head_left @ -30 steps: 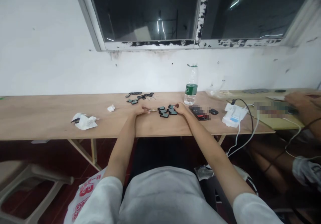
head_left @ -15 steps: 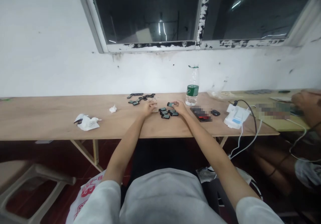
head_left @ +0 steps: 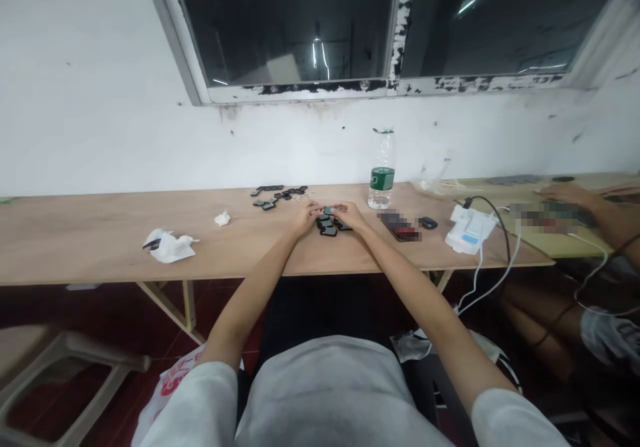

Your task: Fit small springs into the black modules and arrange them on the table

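In the middle of the table, my right hand (head_left: 351,215) is closed on a small black piece with a grey-green face (head_left: 328,210), gripping its right side. My left hand (head_left: 306,218) has its fingers pinched together at the left edge of that piece; whatever is between these fingertips is too small to make out. Just below the fingers lies a cluster of similar black and grey-green pieces (head_left: 327,231), partly covered by my hands. Farther back, more such pieces (head_left: 269,203) lie loosely beside tiny light-coloured bits (head_left: 303,197).
A water bottle (head_left: 381,179) stands behind my right hand. To the right are a phone (head_left: 399,225), a small black object (head_left: 428,223) and a white box with cables (head_left: 470,231). Crumpled tissues (head_left: 173,246) lie left. Another person's hand (head_left: 575,197) is at the far right.
My right hand has carried the piece a little left, over the cluster. My left hand has moved right from a row of small beige bits to meet it. The other person's hand has shifted left.
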`<state>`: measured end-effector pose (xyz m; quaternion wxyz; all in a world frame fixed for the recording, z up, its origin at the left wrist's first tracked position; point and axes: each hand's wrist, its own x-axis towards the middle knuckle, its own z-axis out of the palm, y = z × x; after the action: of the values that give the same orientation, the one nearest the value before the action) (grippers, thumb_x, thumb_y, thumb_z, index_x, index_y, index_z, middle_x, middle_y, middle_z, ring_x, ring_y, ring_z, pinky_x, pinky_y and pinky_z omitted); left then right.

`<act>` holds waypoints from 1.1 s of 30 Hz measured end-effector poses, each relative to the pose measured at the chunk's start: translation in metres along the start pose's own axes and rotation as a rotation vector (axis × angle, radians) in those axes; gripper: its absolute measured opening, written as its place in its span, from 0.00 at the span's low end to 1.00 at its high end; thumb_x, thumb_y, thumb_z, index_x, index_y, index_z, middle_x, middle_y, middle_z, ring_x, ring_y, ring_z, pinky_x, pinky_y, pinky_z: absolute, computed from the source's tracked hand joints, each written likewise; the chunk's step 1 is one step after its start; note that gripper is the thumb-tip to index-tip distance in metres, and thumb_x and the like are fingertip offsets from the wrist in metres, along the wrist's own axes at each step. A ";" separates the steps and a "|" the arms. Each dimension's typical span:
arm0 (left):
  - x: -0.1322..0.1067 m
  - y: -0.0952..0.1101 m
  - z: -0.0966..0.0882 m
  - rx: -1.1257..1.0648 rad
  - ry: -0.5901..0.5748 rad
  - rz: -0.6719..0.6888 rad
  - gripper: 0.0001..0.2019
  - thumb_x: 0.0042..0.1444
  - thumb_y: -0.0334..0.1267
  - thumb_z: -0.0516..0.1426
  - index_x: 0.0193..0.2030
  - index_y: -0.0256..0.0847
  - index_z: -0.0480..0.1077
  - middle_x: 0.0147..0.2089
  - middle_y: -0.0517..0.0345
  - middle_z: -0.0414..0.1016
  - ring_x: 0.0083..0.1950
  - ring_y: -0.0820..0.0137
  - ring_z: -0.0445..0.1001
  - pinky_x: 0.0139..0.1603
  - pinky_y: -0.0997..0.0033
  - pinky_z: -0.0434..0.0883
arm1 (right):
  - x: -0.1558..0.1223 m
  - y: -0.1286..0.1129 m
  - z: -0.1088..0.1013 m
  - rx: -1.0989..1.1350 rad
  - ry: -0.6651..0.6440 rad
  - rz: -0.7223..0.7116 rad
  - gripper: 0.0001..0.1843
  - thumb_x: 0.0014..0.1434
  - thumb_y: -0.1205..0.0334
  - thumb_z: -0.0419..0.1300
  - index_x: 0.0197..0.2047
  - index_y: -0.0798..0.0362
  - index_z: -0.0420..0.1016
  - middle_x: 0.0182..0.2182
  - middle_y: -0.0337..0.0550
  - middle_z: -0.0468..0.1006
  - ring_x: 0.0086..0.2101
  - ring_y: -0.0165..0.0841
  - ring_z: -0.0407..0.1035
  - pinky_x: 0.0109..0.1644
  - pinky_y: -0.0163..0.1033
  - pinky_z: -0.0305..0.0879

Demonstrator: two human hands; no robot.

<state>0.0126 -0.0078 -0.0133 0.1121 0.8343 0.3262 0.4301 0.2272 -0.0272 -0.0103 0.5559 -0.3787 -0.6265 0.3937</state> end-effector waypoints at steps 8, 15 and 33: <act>0.001 0.003 0.000 -0.266 0.017 -0.214 0.15 0.61 0.43 0.67 0.52 0.38 0.82 0.57 0.44 0.83 0.59 0.51 0.79 0.62 0.50 0.75 | -0.004 -0.006 -0.004 0.020 -0.061 0.004 0.12 0.53 0.59 0.74 0.39 0.56 0.83 0.34 0.46 0.86 0.32 0.38 0.80 0.42 0.43 0.79; 0.000 0.002 -0.001 -0.450 -0.005 -0.473 0.23 0.45 0.33 0.74 0.50 0.36 0.82 0.50 0.44 0.86 0.52 0.51 0.82 0.54 0.53 0.79 | -0.008 -0.013 -0.004 -0.051 -0.135 -0.020 0.12 0.50 0.61 0.73 0.38 0.55 0.85 0.39 0.46 0.88 0.39 0.39 0.80 0.47 0.43 0.78; -0.007 -0.038 -0.033 0.010 0.091 -0.414 0.11 0.59 0.44 0.64 0.39 0.38 0.82 0.45 0.45 0.85 0.49 0.54 0.81 0.56 0.53 0.76 | 0.010 0.018 -0.038 -0.383 0.282 0.165 0.10 0.55 0.68 0.68 0.41 0.59 0.85 0.38 0.52 0.88 0.42 0.43 0.83 0.51 0.44 0.79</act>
<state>-0.0334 0.0133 -0.0161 0.1792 0.7296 0.4975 0.4337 0.2651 -0.0081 -0.0202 0.5220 -0.5782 -0.5730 0.2548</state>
